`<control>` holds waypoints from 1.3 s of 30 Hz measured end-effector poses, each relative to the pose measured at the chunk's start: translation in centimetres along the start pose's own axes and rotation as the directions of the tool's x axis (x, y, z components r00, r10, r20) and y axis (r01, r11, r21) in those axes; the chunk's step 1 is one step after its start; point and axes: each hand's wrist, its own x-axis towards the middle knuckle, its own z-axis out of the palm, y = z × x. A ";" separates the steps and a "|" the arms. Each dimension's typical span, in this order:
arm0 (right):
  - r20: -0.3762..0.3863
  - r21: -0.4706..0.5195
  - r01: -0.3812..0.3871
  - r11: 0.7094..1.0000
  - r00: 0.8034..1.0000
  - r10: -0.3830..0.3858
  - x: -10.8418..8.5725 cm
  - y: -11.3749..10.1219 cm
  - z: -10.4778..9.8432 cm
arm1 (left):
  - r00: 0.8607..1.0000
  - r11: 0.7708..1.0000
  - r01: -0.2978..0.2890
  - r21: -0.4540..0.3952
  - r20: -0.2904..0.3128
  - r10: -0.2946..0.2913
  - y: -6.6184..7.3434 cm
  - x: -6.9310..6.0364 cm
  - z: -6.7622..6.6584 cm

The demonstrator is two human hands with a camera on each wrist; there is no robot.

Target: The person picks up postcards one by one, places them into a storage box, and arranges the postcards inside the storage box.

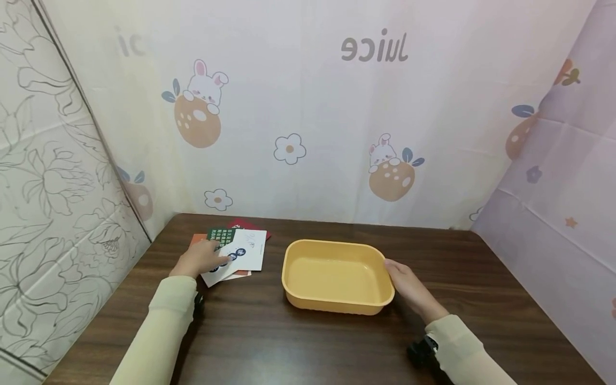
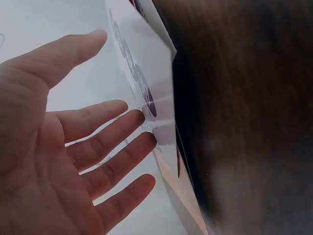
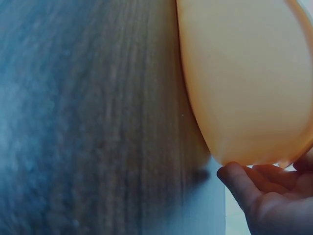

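Observation:
At the table's left, several cards lie overlapped in a pile, a white card (image 1: pixel 251 250) with dark blue print on top. My left hand (image 1: pixel 202 258) is over the pile's left side; in the left wrist view the hand (image 2: pixel 93 147) has its fingers spread and nearly straight, fingertips at the white card (image 2: pixel 156 73). A yellow basin (image 1: pixel 337 278) stands right of the cards with nothing in it. My right hand (image 1: pixel 409 283) touches its right side; in the right wrist view the fingertips of the hand (image 3: pixel 274 196) rest against the basin's wall (image 3: pixel 244 88).
The dark wooden table (image 1: pixel 289 347) reaches back to a printed curtain (image 1: pixel 308 107) with rabbits and flowers. Another curtain (image 1: pixel 568 187) hangs at the right, and a flower-patterned panel (image 1: pixel 58 176) stands at the left.

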 end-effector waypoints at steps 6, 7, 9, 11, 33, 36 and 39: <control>-0.010 -0.002 0.016 1.000 1.000 -0.016 0.1 0.3 0.0 | 1.000 0.999 0.022 0.036 0.013 -0.022 0.0 0.8 0.3; -0.012 -0.002 0.015 1.000 1.000 -0.015 0.0 0.2 0.0 | 0.999 0.999 0.027 0.042 0.016 -0.028 0.1 0.8 0.3; -0.014 -0.008 0.014 1.000 1.000 -0.014 0.0 0.2 0.0 | 0.999 0.998 0.031 0.053 0.021 -0.032 0.2 0.9 0.3; -0.010 -0.016 0.017 1.000 1.000 -0.017 -0.1 0.1 0.1 | 0.999 0.998 0.026 0.061 0.028 -0.028 0.3 0.9 0.3; -0.006 -0.010 0.051 0.999 0.999 -0.051 -0.3 0.1 0.1 | 0.999 1.000 0.019 0.022 -0.037 -0.018 0.3 1.2 0.1; -0.011 -0.018 0.055 0.998 0.998 -0.055 -0.2 0.1 0.1 | 0.999 1.000 0.019 0.001 -0.051 -0.019 0.4 1.2 0.2; -0.019 -0.017 0.052 0.999 0.998 -0.052 -0.1 0.2 0.1 | 0.998 1.000 -0.002 -0.010 -0.065 0.001 0.4 1.3 0.1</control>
